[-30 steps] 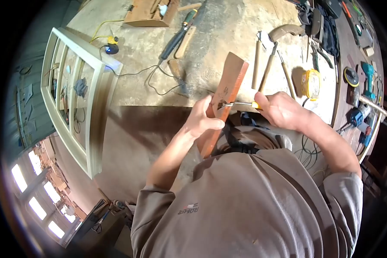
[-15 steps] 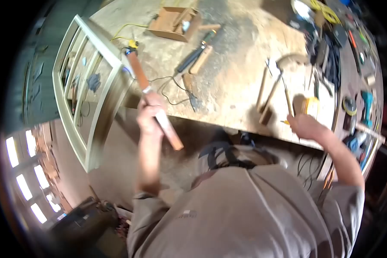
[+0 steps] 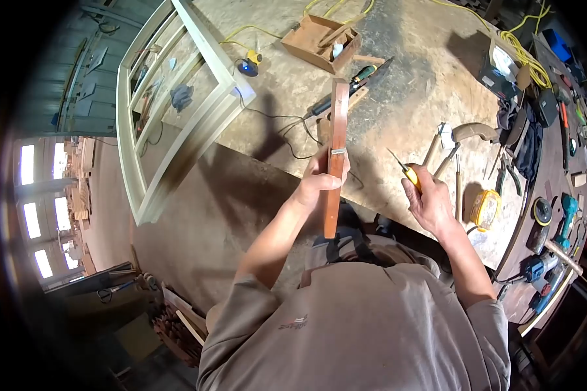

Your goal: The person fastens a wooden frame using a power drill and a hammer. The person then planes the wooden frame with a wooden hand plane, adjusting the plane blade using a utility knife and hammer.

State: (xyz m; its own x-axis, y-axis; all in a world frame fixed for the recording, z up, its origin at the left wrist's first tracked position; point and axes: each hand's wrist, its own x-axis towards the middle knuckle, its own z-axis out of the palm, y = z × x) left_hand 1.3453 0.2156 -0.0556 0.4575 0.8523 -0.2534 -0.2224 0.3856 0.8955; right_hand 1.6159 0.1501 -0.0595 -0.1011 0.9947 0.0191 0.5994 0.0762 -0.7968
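My left hand is closed around a reddish-brown wooden bar, held upright in front of my body. A small metal fitting sits on the bar's face just above my fingers. To the right, my right hand grips what looks like a screwdriver by its yellow handle, its thin shaft pointing up and left toward the bar. Shaft and bar are apart. Close to my right hand, a yellow-framed clear case and several wooden-handled tools, including a hammer, lie on the workbench.
A pale wooden frame juts over the bench's left edge. Toward the back stands an open wooden box. A black cable crosses the bench. Pliers, a teal power tool and a coiled yellow cord are at right.
My left hand has brought the bar rightward and turned it from slanted to upright. My right hand has lifted the screwdriver from among the bench tools and moved left, closer to the bar.
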